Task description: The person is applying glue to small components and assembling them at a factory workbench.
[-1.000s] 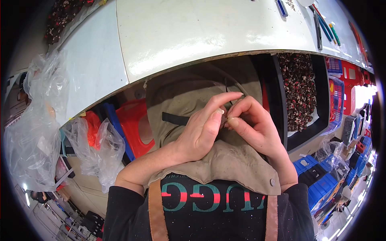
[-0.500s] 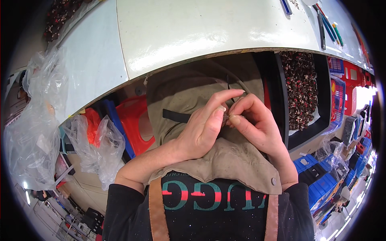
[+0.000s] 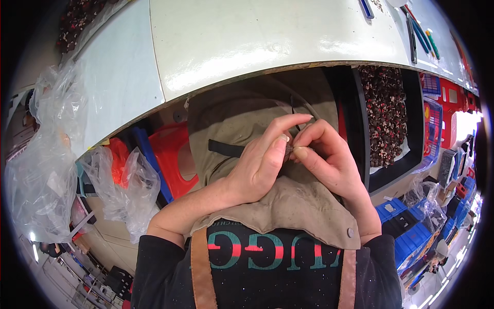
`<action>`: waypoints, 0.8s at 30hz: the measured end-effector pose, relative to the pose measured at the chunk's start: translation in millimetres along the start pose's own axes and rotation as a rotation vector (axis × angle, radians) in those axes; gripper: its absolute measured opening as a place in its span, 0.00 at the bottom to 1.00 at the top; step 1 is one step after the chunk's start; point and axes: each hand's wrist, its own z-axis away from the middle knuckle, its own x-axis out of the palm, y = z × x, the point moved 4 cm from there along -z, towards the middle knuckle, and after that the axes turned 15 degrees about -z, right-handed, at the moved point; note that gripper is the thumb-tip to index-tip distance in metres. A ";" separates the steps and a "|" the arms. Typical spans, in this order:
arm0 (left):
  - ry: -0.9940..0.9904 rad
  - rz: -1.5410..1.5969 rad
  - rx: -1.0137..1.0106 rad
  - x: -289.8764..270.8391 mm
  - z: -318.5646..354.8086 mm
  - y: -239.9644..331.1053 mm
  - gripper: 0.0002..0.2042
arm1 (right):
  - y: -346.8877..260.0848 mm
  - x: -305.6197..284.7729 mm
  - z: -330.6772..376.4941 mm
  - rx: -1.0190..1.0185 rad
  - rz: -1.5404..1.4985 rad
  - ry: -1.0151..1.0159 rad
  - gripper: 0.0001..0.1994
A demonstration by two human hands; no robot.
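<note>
Both hands meet over my lap, in front of the khaki apron [image 3: 303, 198]. My left hand [image 3: 262, 162] is closed, its thumb and fingers pressed near a tiny item between the hands. Index finger and thumb of my right hand [image 3: 327, 157] pinch at the same spot. The item is too small and too covered by the fingers to name. A thin dark strand-like thing [image 3: 292, 103] shows just beyond the fingertips. The black strap [image 3: 225, 148] of the apron lies beside my left hand.
A white worktable [image 3: 278, 36] spans the front. At right, a black tray [image 3: 363, 118] holds many small dark, red and pale pieces [image 3: 383, 113]. Blue crates [image 3: 404, 226] stand lower right. Clear plastic bags [image 3: 49, 170] hang left, near a red stool [image 3: 167, 154]. Pliers [image 3: 422, 38] lie far right.
Hardly anything differs. Both hands keep their place and their pinch, with at most a tiny shift at the fingertips.
</note>
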 end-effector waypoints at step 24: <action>0.010 -0.003 -0.026 6.4 10.4 6.5 0.23 | -0.9 3.0 9.2 -0.064 0.057 -0.070 0.05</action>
